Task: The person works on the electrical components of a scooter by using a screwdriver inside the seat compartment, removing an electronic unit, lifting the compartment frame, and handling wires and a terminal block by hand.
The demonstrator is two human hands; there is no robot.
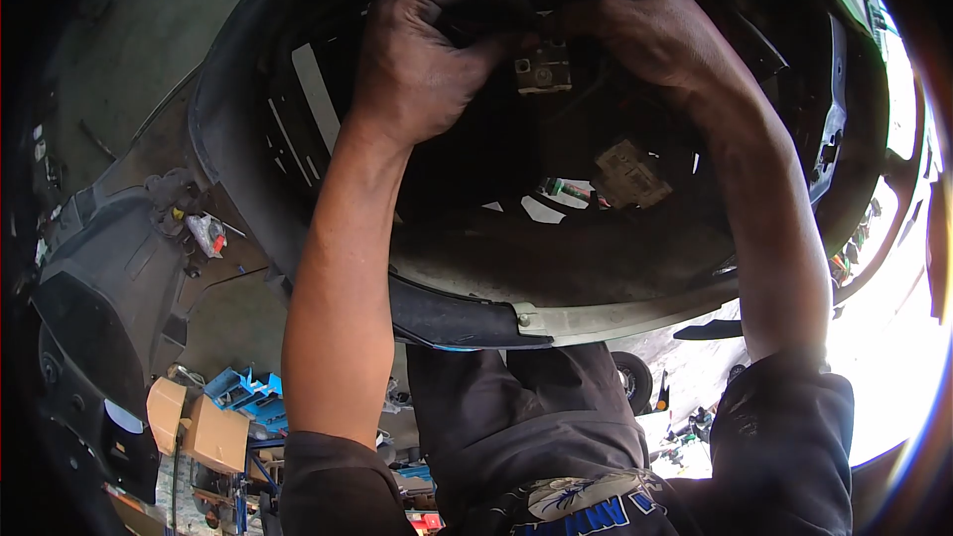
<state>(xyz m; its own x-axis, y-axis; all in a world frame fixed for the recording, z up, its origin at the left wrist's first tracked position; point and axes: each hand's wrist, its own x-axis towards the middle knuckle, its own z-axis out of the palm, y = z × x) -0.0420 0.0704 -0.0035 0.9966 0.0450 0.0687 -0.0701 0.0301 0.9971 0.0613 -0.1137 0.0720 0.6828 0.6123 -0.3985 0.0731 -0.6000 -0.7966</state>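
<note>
Both arms reach up over a large dark curved vehicle shell (596, 268), which looks like a bumper. My left hand (427, 55) is closed near its far side, with thumb and fingers bent inward around something dark in shadow. Facing it, my right hand (640, 35) is also closed, its fingertips close to my left thumb. What lies in the fingers is too dark to make out. Just below and between the hands is a small pale metal bracket (544, 74) with holes. Lower inside the shell sits a dirty squarish block (630, 176).
Black plastic vehicle panels (109, 278) lie at the left. Cardboard boxes (215, 434) and blue parts (248, 395) are at lower left. A pale strip (625, 323) runs along the shell's near edge, against my body. A small wheel (632, 380) is beyond it.
</note>
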